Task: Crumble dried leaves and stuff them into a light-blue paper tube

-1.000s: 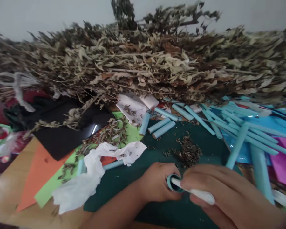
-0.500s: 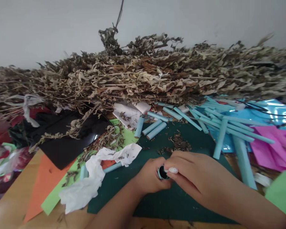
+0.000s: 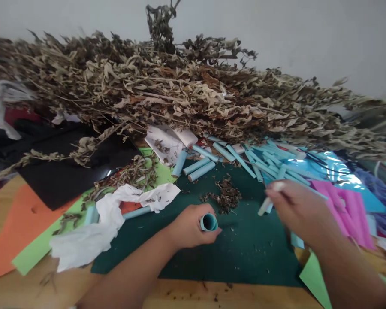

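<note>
My left hand (image 3: 193, 227) is closed round a light-blue paper tube (image 3: 209, 222), held upright with its open end facing me. It is above the dark green sheet (image 3: 244, 257). To the right, my right hand (image 3: 299, 210) grips a slim white stick (image 3: 263, 207), slightly blurred, clear of the tube. A small heap of crumbled dry leaves (image 3: 228, 195) lies on the green sheet between the hands. Just beyond, several filled-looking blue paper rolls (image 3: 202, 171) rest side by side.
Bundles of dried leafy stems (image 3: 180, 90) stretch across the back. A crumpled white tissue (image 3: 106, 223) lies left, near orange paper (image 3: 19, 227) and a black sheet (image 3: 61, 171). Right of the mat are many thin blue rolls (image 3: 270, 159) and pink paper (image 3: 344, 206).
My right hand has drawn the white stick out of the tube's mouth and moved right with it. My left hand still holds the tube; the view has shifted a little.
</note>
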`<state>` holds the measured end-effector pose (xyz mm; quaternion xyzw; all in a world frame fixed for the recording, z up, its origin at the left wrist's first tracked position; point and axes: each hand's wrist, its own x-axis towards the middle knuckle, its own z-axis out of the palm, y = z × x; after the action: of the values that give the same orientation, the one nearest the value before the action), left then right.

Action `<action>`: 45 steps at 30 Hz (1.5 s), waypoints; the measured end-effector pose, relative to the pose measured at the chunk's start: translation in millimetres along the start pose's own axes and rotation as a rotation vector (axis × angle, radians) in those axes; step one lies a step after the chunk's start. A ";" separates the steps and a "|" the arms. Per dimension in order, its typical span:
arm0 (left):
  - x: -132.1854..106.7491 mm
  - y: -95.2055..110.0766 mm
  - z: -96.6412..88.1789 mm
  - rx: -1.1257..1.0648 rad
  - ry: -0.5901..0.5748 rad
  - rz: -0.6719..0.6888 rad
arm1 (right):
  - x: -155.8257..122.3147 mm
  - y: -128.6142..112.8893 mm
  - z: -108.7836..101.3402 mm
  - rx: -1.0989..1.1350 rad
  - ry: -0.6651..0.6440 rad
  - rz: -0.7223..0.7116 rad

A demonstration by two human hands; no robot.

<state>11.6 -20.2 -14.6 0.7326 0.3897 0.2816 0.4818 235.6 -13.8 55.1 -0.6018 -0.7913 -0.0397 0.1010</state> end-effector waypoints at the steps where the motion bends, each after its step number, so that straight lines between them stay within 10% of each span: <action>1: 0.0 -0.5 -0.1 0.000 0.000 0.004 | 4.0 1.5 12.3 -0.090 -0.052 0.015; 5: 0.1 -1.0 -0.7 0.012 0.006 0.008 | 11.2 -2.8 45.0 -0.289 -0.349 0.043; 12: -0.5 4.0 -2.4 0.064 -0.001 0.005 | 12.0 -39.6 41.5 -0.211 -0.244 0.009; 19: -0.1 5.7 -3.1 0.099 0.005 0.021 | 24.8 -58.7 49.4 -0.229 -0.362 0.262; 36: -0.8 4.4 -3.0 0.083 -0.007 0.030 | 22.7 -49.5 52.8 -0.159 -0.371 0.302; 45: -1.0 2.0 -2.5 0.041 -0.014 0.041 | -3.3 -6.0 53.6 -0.141 -0.298 0.328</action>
<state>9.6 -20.2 -11.9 0.7521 0.3769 0.2784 0.4634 224.7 -8.6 2.5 -0.7271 -0.6842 0.0112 -0.0543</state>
